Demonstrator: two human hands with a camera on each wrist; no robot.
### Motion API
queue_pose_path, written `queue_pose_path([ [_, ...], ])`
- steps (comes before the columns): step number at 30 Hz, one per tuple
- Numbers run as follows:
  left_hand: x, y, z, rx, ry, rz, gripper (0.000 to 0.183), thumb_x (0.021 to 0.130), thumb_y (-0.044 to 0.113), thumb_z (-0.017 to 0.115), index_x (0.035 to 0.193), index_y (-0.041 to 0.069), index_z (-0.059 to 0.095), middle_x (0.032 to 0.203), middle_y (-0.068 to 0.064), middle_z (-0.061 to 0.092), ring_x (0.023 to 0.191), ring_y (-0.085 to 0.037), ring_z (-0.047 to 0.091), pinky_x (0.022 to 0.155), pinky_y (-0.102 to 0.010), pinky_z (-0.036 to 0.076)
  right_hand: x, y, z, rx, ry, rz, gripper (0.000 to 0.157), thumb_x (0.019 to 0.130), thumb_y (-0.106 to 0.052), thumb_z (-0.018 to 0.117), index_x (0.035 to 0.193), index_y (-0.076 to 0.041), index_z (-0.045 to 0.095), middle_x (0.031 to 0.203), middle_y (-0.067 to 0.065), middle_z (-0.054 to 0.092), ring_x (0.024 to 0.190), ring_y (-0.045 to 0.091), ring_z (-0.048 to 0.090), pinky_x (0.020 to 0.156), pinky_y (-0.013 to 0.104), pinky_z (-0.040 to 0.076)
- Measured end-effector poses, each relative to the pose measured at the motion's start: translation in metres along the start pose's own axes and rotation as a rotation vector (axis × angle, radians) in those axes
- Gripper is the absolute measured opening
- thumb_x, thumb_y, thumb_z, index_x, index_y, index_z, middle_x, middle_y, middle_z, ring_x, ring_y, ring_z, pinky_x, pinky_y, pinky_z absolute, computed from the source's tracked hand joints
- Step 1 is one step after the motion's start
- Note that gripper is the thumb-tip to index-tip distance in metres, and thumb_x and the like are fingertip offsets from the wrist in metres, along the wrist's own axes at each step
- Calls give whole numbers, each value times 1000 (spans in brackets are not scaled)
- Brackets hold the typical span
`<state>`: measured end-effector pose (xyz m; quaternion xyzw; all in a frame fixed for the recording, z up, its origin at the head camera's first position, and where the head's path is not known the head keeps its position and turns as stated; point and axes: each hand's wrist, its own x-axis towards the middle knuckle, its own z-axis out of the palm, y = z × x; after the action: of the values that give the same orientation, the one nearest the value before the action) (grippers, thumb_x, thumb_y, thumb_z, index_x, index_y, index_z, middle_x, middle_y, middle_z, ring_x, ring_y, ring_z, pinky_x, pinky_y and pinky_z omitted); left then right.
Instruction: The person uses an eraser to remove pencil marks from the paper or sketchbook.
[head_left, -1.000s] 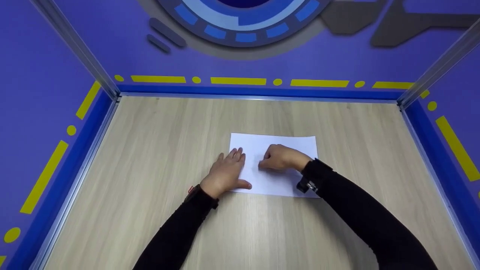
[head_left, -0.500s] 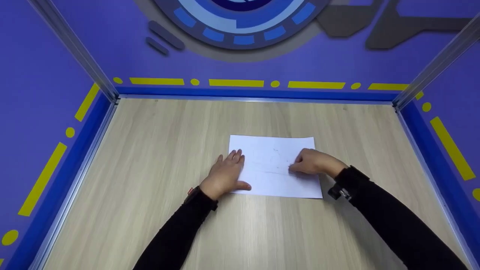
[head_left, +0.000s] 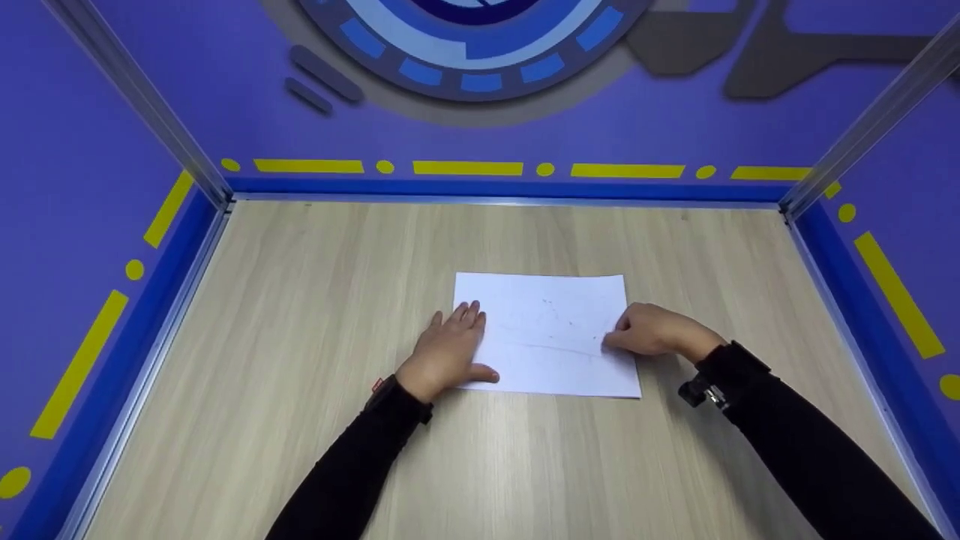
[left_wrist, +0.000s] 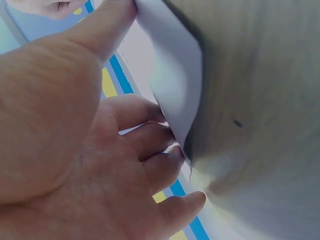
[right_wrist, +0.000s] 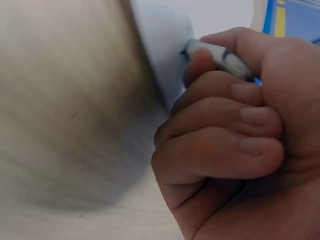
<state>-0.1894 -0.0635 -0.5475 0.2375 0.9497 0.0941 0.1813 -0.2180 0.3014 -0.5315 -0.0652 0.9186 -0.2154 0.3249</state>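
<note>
A white sheet of paper point(head_left: 540, 371) lies on the wooden table, with a thin faint line point(head_left: 551, 347) and several small dark specks on it. On its left edge rests my left hand point(head_left: 444, 349), fingers spread and thumb stretched along the lower left corner. My right hand point(head_left: 656, 330) is at the sheet's right side, fingers curled. In the right wrist view it pinches a short crayon point(right_wrist: 220, 54) between thumb and index finger; the crayon has a pale wrapper, dark bands and a dark tip at the paper. The head view hides the crayon behind the fingers.
Light wood tabletop point(head_left: 322, 285) surrounds the sheet. Purple-blue panels with yellow dashes stand at the back, left and right, and a metal rail point(head_left: 510, 201) runs along the table's back edge. Both wrists wear black bands with small devices.
My right hand has slid from the middle of the sheet to its right edge, uncovering the faint line and specks. The left hand stays in place on the paper.
</note>
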Motion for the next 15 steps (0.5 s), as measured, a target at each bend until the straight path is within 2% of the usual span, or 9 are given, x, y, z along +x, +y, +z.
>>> queue_pose_path([
  [4,-1,0,1,4,-6,-3,111,93,62,83,172,1,35,183,-19,27,172,-35,26,138,-64,25,5,-13,0,25,-13,-32,51,106,-40,66,61,-23,50,58,-9,44,52,11,43,50,26,33],
  [8,-1,0,1,10,-9,-8,111,93,62,82,172,1,34,184,-18,26,173,-34,25,138,-64,24,15,-36,1,41,2,-93,52,109,-44,64,63,-22,50,58,-9,45,53,10,46,51,27,37],
  [15,1,-1,0,25,21,15,111,93,63,82,170,-2,37,182,-20,30,171,-35,29,136,-65,29,43,-90,7,-3,71,-172,46,110,-41,60,78,-10,72,62,-8,48,59,12,48,56,29,40],
])
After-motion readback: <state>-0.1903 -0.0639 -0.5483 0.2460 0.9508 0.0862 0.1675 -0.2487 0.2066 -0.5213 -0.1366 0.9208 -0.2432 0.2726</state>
